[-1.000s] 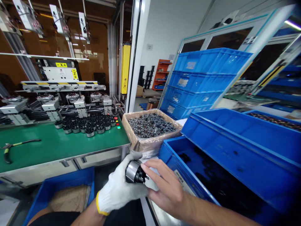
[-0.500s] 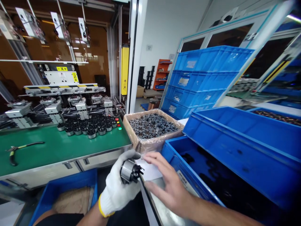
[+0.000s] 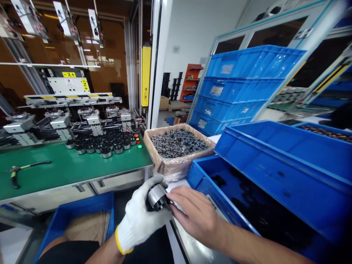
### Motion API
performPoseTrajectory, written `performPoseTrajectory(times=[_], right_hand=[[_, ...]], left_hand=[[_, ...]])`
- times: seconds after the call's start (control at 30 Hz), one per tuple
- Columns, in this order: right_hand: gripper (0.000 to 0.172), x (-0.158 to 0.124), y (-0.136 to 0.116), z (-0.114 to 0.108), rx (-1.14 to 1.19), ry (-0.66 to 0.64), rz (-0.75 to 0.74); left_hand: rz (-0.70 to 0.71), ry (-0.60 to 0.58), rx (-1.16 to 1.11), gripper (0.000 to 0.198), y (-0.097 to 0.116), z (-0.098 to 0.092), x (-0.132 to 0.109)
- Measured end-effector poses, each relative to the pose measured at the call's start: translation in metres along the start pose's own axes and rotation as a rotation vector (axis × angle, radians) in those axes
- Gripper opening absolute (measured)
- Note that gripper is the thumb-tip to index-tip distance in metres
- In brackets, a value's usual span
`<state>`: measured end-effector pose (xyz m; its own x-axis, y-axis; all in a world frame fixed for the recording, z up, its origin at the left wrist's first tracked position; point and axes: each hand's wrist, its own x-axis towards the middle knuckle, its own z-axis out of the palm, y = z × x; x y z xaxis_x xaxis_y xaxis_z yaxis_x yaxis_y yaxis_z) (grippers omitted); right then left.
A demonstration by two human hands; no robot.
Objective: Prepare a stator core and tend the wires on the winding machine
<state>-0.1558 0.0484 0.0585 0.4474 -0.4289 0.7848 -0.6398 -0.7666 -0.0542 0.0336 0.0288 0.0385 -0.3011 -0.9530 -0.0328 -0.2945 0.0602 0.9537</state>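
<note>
For control, I am firmly gripping the silver-and-black metal cylinder [image 3: 157, 195] in my white-gloved left hand [image 3: 140, 216], my bare right hand [image 3: 196, 212] bunched against its right end, pinch unclear.

Right hand [image 3: 195, 212], spread and apart from metal part [image 3: 157, 194] half second ago, now back at it: fingertips against pronged end, thumb drawn in close below forefinger. Any pinch hidden. Prongs [image 3: 161, 205], in plain sight half second ago, now partly covered by right fingers. Part, in gloved left hand [image 3: 141, 212], tips further, pronged end lower, metal band turned more upward. Dark shape [image 3: 341, 115], too unclear to name, newly shows at far right.
</note>
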Motion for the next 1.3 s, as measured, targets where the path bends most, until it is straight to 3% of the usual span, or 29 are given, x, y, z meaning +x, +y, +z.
performPoseTrajectory(times=[0.27,0.4,0.57,0.7,0.9,1.03,1.17,1.3], right_hand=[[0.012,0.001,-0.007,-0.001,0.106,0.047,0.036],[0.015,0.001,-0.005,-0.003,0.017,0.051,-0.025],[0.024,0.001,-0.002,-0.011,-0.09,-0.005,-0.288],[0.024,0.0,-0.006,-0.012,-0.099,-0.021,-0.319],[0.019,0.0,-0.014,-0.004,-0.064,0.055,-0.163],[0.024,0.001,-0.014,-0.001,-0.022,0.089,-0.084],[0.028,0.001,-0.013,0.004,0.235,0.098,0.274],[0.009,-0.002,-0.01,0.011,0.523,-0.056,0.584]], left_hand=[[0.238,-0.032,-0.265,0.07,-0.01,0.006,0.001],[0.17,-0.028,-0.242,0.065,0.001,0.008,-0.002],[0.042,-0.005,-0.147,0.067,0.0,0.008,-0.007],[0.03,-0.024,0.013,0.072,-0.006,0.004,-0.012],[-0.033,-0.12,0.037,0.077,-0.011,-0.004,-0.019],[0.071,-0.117,-0.127,0.067,-0.018,-0.001,-0.013],[0.313,0.015,-0.29,0.06,-0.028,0.005,-0.004],[0.405,-0.033,-0.354,0.07,-0.036,0.01,-0.002]])
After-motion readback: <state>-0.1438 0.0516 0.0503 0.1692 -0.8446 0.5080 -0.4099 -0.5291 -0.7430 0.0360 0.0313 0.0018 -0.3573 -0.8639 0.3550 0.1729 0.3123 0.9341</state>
